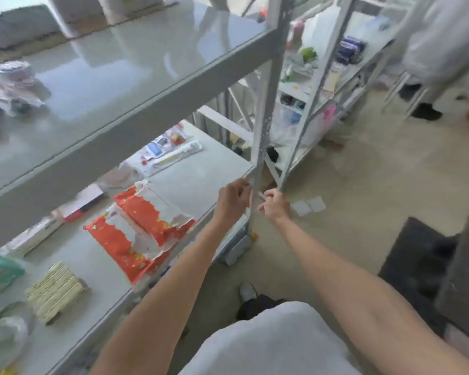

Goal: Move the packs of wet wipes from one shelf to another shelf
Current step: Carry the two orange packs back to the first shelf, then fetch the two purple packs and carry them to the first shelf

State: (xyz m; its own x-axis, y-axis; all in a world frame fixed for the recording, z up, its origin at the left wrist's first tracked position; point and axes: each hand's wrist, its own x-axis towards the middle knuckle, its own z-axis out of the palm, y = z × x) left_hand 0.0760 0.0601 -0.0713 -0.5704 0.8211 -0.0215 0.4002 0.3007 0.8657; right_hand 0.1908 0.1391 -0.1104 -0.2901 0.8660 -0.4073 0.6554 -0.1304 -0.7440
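Two red and white packs of wet wipes (138, 226) lie stacked on the lower shelf (201, 185), the upper pack tilted across the one below. My left hand (232, 197) hovers over the shelf's front right corner, fingers loosely curled, holding nothing. My right hand (275, 205) is just to its right, beyond the grey upright post (266, 104), also with nothing in it. Both hands are to the right of the packs and apart from them.
The upper shelf (125, 63) above is mostly bare, with a few items at its left. Toothbrush packs (171, 150) lie at the lower shelf's back, a yellowish pack (54, 290) at left. A second rack (336, 63) stands at right; a person's legs (428, 77) at far right.
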